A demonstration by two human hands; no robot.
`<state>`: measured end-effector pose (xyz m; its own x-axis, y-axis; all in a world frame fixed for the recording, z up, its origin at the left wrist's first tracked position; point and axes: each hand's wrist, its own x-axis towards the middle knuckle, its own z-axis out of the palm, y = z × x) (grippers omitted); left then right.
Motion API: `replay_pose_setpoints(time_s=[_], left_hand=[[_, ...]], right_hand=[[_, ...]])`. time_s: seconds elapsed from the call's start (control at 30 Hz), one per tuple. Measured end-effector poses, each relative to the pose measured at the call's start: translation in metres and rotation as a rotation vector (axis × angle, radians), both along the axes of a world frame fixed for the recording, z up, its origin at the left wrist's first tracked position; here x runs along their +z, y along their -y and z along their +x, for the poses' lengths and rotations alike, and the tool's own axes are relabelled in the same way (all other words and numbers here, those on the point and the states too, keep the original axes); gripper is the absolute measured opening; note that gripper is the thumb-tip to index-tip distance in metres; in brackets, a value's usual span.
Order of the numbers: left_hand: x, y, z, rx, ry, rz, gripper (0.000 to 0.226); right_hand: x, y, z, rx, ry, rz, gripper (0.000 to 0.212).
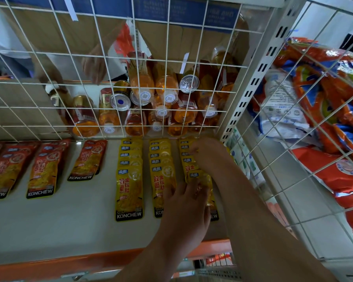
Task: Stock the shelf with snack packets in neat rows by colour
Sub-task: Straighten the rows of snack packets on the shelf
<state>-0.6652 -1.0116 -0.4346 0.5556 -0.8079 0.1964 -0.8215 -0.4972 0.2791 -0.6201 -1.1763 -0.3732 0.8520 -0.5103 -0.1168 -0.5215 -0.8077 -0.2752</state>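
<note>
The left hand (pixel 183 210) lays flat fingers (pixel 189 190) on a yellow KONCHEW packet (pixel 204 179); right hand's (pixel 204 152) fingers unclear.

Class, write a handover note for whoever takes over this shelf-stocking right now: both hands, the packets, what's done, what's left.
Left hand: fingers spread on the front of the right yellow row.
Right hand: at that row's back end; grip unclear.
Done: left yellow row and middle yellow row look tidy; red rows lie further left on the shelf.
To do: straighten the right yellow row; the short red row probably needs more packets.
</note>
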Motion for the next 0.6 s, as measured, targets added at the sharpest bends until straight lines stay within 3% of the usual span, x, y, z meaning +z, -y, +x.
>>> replay_pose_setpoints(time_s=[0.43,0.6], left_hand=[[0.007,-0.002,-0.001,-0.005,-0.029,-0.016,0.040],[0.007,-0.001,-0.001,-0.003,-0.015,-0.015,0.042]], right_hand=[[-0.006,0.012,-0.003,0.029,0.034,0.066,0.026],[0.000,0.017,-0.005,0.036,0.010,0.087,0.035]])
